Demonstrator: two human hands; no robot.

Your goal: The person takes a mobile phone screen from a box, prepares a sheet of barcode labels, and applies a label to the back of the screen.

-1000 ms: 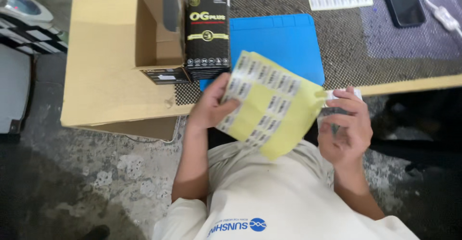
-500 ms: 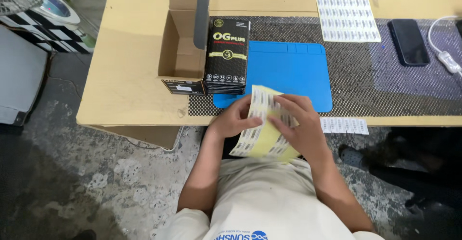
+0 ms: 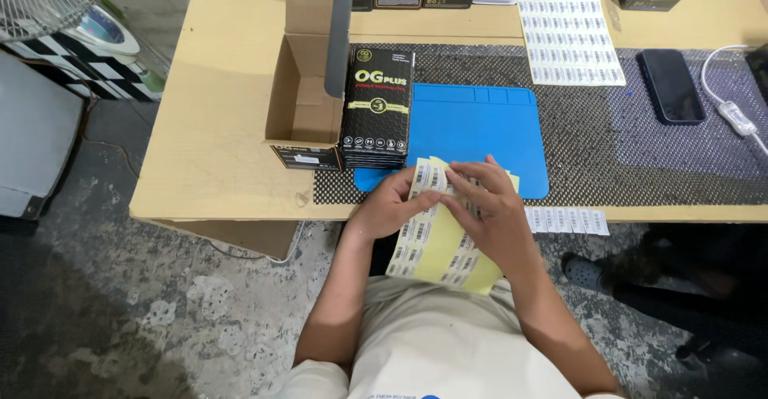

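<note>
Left hand (image 3: 392,207) and right hand (image 3: 488,211) grip a yellow label sheet (image 3: 432,247) at the near edge of a blue mat (image 3: 472,127), with stacked black boxes (image 3: 378,107) left of the mat.

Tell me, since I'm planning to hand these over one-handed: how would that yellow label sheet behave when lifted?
Probably floppy: the yellow label sheet bends and droops below the left hand and right hand. It looks thin, so likely light. The glossy-looking backing may be slippery.

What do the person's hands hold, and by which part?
Left hand holds the yellow label sheet by its upper left edge; right hand rests on its top.
</note>
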